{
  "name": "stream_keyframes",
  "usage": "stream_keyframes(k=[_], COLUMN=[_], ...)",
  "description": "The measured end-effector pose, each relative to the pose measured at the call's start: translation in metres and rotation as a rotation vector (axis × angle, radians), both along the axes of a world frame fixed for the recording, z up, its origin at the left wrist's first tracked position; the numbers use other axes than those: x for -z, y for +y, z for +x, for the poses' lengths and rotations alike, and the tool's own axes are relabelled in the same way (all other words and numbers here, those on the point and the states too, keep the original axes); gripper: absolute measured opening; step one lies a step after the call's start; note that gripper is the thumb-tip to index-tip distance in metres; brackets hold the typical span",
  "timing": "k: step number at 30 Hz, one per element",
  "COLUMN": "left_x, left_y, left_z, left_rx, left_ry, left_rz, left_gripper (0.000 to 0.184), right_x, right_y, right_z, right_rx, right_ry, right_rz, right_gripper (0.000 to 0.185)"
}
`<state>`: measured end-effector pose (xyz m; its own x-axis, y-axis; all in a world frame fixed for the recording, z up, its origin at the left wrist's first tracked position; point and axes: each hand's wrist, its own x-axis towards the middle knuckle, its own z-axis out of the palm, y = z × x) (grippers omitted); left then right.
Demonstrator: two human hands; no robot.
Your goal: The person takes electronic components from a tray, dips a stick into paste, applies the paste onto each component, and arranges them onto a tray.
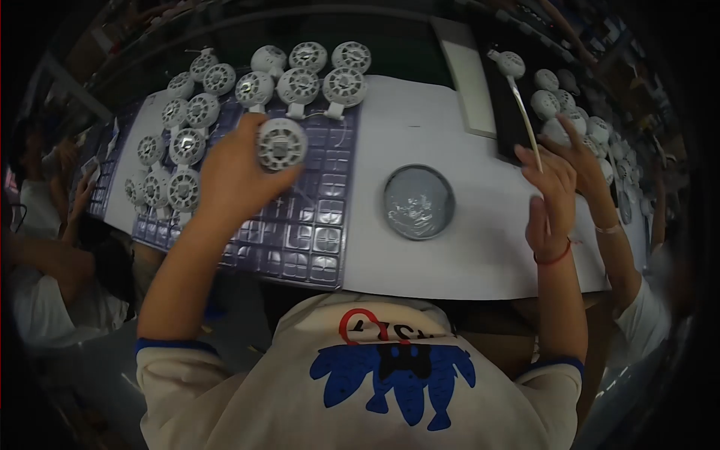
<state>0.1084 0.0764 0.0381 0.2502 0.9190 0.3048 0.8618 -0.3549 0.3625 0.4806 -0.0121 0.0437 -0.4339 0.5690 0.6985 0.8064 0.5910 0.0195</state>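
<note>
My left hand (244,169) is closed around a small white round fan unit (282,144) with a slotted grille and a square centre. It holds the unit above the purple compartment tray (315,232). My right hand (553,191) grips a thin pale stick (528,124), which slants up and away toward a white round unit (511,64) on the dark strip. I cannot tell whether the stick's far end touches that unit. Between my hands, a round dish (418,202) of glossy grey material sits on the white sheet (390,262).
Several white fan units (299,86) stand in rows on the tray's far and left parts. More white round units (559,101) are piled at the right, where a co-worker's hand (585,161) reaches in close beside my right hand. Another person (52,277) sits at the left.
</note>
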Motion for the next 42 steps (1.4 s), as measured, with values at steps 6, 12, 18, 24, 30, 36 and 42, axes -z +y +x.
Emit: stream_keyframes(k=[6, 12, 18, 24, 30, 36, 42], left_x=[-0.002, -0.002, -0.008, -0.008, 0.007, 0.019, 0.028], left_y=[0.043, 0.057, 0.035, -0.035, -0.067, -0.064, -0.051], left_z=[-0.033, -0.037, -0.038, 0.051, 0.089, 0.056, 0.028], left_rx=[-0.172, -0.201, -0.087, 0.586, 0.942, 0.733, 0.653], left_ry=[0.489, 0.466, 0.336, -0.462, -0.817, -1.214, -1.521], left_rz=[0.173, 0.029, 0.357, -0.139, -0.653, -0.906, -1.099], left_gripper=[0.06, 0.064, 0.083, 0.092, 0.089, 0.078, 0.081], right_x=[0.012, 0.009, 0.015, -0.003, 0.003, -0.003, 0.021], right_y=[0.072, 0.085, 0.066, 0.012, -0.021, -0.041, -0.045], right_z=[0.07, 0.078, 0.065, -0.045, -0.099, -0.046, -0.027], right_rx=[0.541, 0.873, 0.4, -0.373, -0.699, -0.465, -0.33], right_ry=[-0.171, -0.129, 0.097, 0.386, 0.545, 0.555, 0.725], right_rz=[0.02, -0.334, -0.042, -0.136, -0.344, -0.499, -0.736], right_gripper=[0.042, 0.049, 0.057, 0.07, 0.056, 0.033, 0.029])
